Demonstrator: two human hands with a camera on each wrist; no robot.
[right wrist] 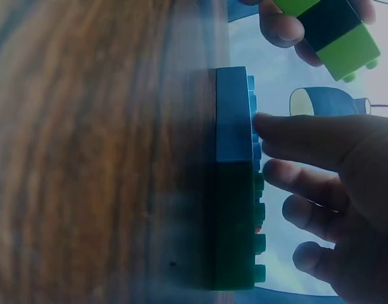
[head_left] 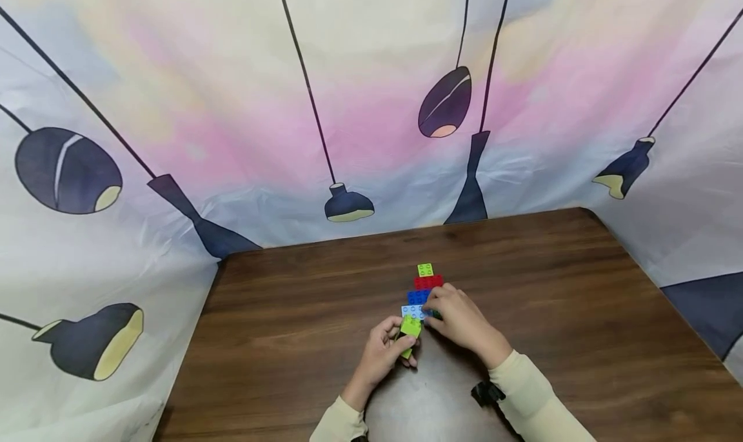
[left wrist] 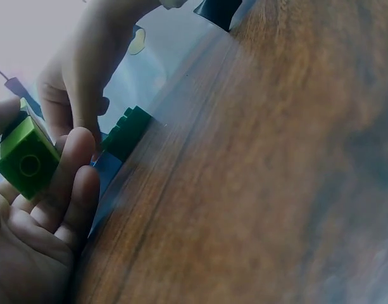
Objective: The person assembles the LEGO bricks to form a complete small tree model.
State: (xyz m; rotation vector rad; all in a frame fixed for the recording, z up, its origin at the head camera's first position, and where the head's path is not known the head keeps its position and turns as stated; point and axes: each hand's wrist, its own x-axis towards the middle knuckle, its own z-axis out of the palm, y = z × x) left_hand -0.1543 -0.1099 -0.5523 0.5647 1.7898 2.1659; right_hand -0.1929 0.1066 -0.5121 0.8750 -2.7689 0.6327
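1. Brown wood-grain table filled the near part of the scene; beyond it, on the far side, hung a pastel fabric backdrop printed with dark lamps.
2. On the table, right of centre, plastic studded bricks lay in a row from far to near: a small lime-green brick, a red brick, a deep-blue brick and, nearest, a light-blue brick. A dark-green brick sat flat at the light-blue brick's right end, the two touching, studs upward.
3. The person's left hand held a short stack of lime-green and black bricks above the table, just on the near side of the row. Its grip was narrow, thumb against one side and fingers behind.
4. The person's right hand reached in from the right, its fingers parted and loosely bent. One fingertip touched the light-blue studs; the others were close to the dark-green brick. Whether they bore any weight could not be told.
5. Uneven pressure from that fingertip could have tipped or slid the light-blue brick, opening the seam beside the dark-green one; how firmly the bricks were joined was not visible.
6. The held stack could have twisted or dropped if the thumb had slackened, and, being so near, could have knocked the row if lowered carelessly.
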